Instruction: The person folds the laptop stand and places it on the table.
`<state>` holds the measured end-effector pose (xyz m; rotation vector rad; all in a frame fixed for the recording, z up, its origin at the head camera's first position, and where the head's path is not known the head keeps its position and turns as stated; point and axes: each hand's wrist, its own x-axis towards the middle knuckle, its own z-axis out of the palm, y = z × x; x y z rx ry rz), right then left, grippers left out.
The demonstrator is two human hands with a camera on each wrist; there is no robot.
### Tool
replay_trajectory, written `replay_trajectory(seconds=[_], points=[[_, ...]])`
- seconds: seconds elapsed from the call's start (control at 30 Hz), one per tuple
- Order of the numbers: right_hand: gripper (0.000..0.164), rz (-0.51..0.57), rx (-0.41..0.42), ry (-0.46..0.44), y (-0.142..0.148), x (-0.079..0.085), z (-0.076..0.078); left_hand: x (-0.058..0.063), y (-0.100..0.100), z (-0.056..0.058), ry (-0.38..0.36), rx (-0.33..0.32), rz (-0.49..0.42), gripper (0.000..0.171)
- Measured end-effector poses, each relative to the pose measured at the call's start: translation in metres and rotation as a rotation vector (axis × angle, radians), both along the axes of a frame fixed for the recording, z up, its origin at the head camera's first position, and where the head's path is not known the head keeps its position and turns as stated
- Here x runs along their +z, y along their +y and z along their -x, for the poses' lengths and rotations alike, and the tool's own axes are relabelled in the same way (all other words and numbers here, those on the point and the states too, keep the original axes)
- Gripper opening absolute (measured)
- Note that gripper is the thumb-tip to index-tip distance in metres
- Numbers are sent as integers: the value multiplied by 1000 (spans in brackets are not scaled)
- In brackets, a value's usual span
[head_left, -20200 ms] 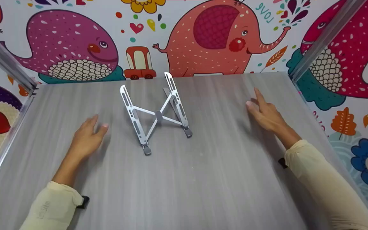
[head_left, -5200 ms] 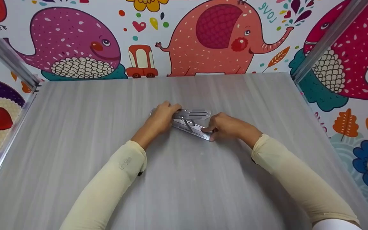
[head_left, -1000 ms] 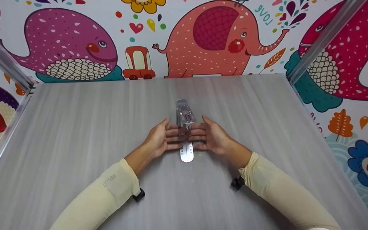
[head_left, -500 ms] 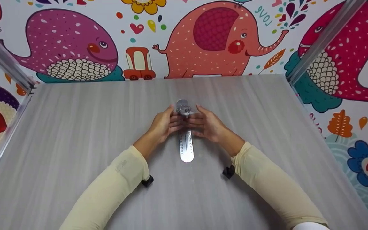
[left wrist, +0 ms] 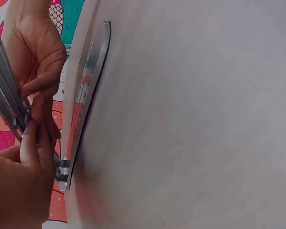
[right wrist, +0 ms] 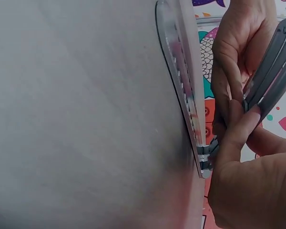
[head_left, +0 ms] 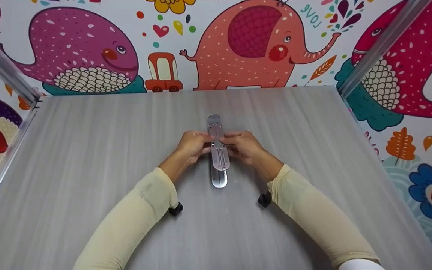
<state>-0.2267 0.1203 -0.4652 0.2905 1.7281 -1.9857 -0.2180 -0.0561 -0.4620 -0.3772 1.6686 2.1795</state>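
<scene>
A silver folding laptop stand (head_left: 221, 157) lies folded narrow and lengthwise at mid-table. Its lower bars (left wrist: 88, 90) rest on the table, while the upper section (right wrist: 276, 62) slants up from the hinge at the far end. My left hand (head_left: 193, 144) pinches the left side of that upper section, thumb on top and fingers beneath. From the right side, my right hand (head_left: 246, 146) pinches it the same way. In the wrist views the fingers of both hands meet under the raised section, partly hiding its middle.
The wood-grain table (head_left: 126, 123) surrounds the stand. Behind it rises a wall (head_left: 163, 30) printed with cartoon animals. Metal frame posts (head_left: 381, 48) stand at the back corners. A black wrist strap piece (head_left: 176, 209) hangs under the left sleeve.
Earlier the stand stood spread open; now it is folded narrow. Over the last second, my straight fingers beside it have closed into a pinch, and the upper section has tipped lower toward me.
</scene>
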Motion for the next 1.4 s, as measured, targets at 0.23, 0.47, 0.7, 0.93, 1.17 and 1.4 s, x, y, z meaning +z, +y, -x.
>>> replay_trajectory(seconds=[0.23, 0.47, 0.7, 0.93, 1.17, 1.4], points=[[36, -69, 25, 3, 1, -1, 1, 3, -3, -2, 19, -62, 184, 27], [35, -245, 79, 95, 2, -5, -4, 2, -5, -3, 32, -149, 393, 29], [29, -505, 155, 312, 1, -3, -8, 0, 0, -3, 124, -168, 576, 19], [53, -805, 444, 731, 10, 0, -23, 4, -2, -28, 475, -368, 1059, 30], [101, -1142, 775, 1049, 34, 6, -63, 9, -8, -85, 699, -765, 1349, 71], [82, -1441, 721, 1465, 36, -16, -83, -1, 4, -102, 846, -649, 1525, 68]])
